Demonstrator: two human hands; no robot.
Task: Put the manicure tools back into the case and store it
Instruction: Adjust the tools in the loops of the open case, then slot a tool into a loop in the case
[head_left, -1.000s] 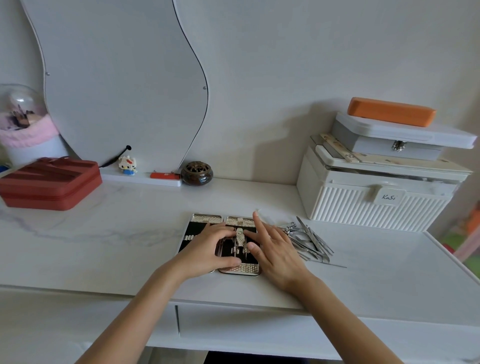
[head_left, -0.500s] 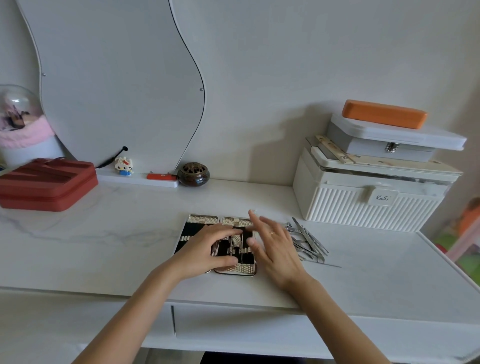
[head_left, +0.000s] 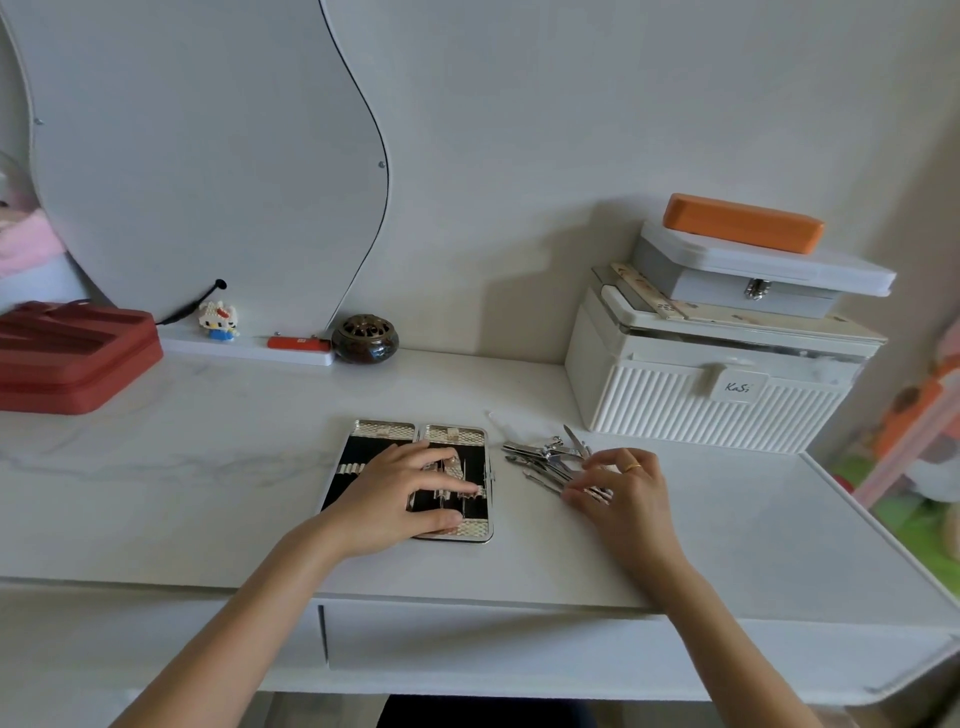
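Note:
The manicure case (head_left: 384, 432) lies open and flat on the white desk, with a silver textured rim and black lining with elastic loops. My left hand (head_left: 400, 491) rests flat on its right half, fingers spread, covering much of the lining; a tool or two sit in the loops under it. To the right of the case lies a pile of loose metal manicure tools (head_left: 550, 457). My right hand (head_left: 621, 488) hovers over the near end of that pile, fingers curled down and touching the tools; whether it grips one is not visible.
A white ribbed storage box (head_left: 717, 405) stands at the back right, stacked with a grey case (head_left: 753, 280) and an orange case (head_left: 743, 222). A red case (head_left: 72, 353) sits at the left. A dark round pot (head_left: 365, 339) and a small figurine (head_left: 219, 320) stand by the mirror. A drawer front (head_left: 467, 644) lies below the desk edge.
My right hand has left the case and moved right onto the pile of loose tools. My left hand has stayed on the case.

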